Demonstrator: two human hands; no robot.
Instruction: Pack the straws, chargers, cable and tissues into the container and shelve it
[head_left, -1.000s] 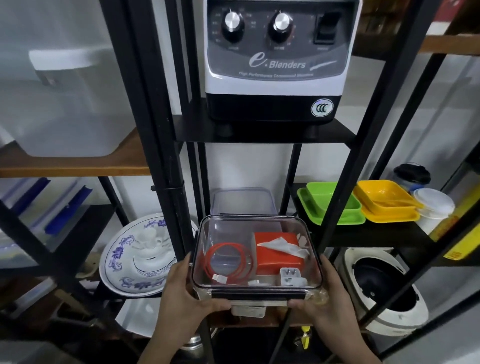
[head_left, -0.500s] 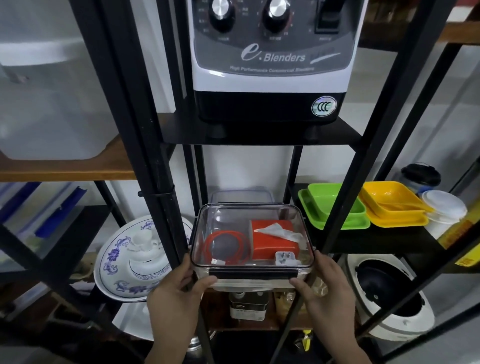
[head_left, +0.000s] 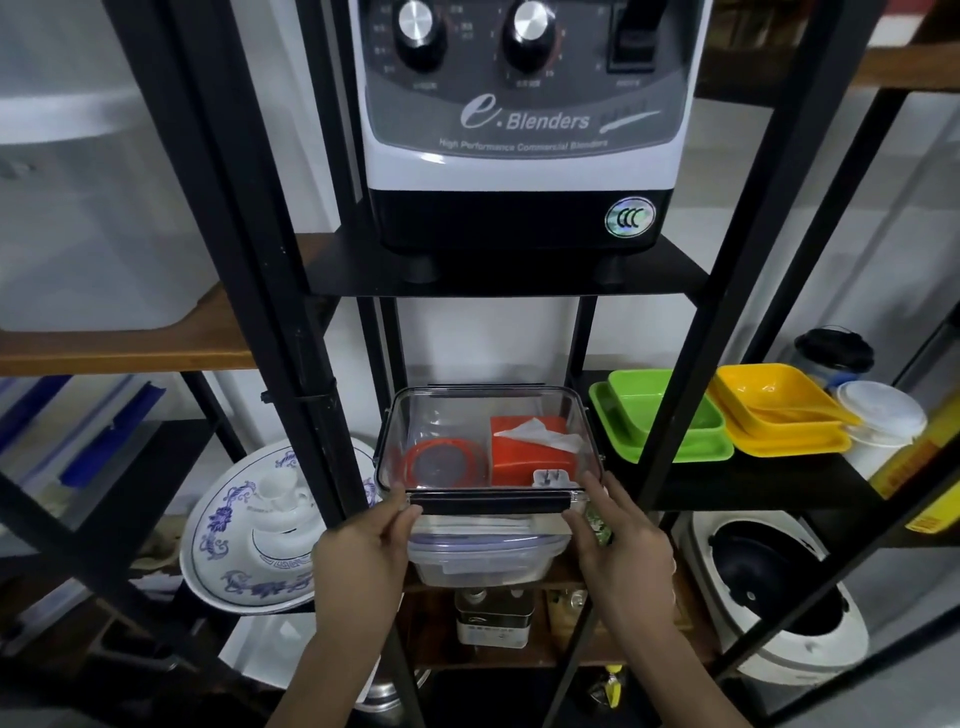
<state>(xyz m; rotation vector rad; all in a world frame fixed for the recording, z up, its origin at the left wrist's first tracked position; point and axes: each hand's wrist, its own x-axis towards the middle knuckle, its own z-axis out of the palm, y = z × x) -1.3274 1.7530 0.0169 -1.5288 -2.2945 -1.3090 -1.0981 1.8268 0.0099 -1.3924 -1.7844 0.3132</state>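
Container (head_left: 488, 441) moved deeper in shelf; L hand (head_left: 363, 551), R hand (head_left: 623, 545) seemingly grip front corners.

Single head-worn wide-angle view, facing forward and slightly down into a black metal rack (head_left: 291, 322) at close range. Blender base (head_left: 519, 130) at 12 o'clock, clear container (head_left: 441, 415) centre, forearms entering from 6 o'clock. Frame edges bow.
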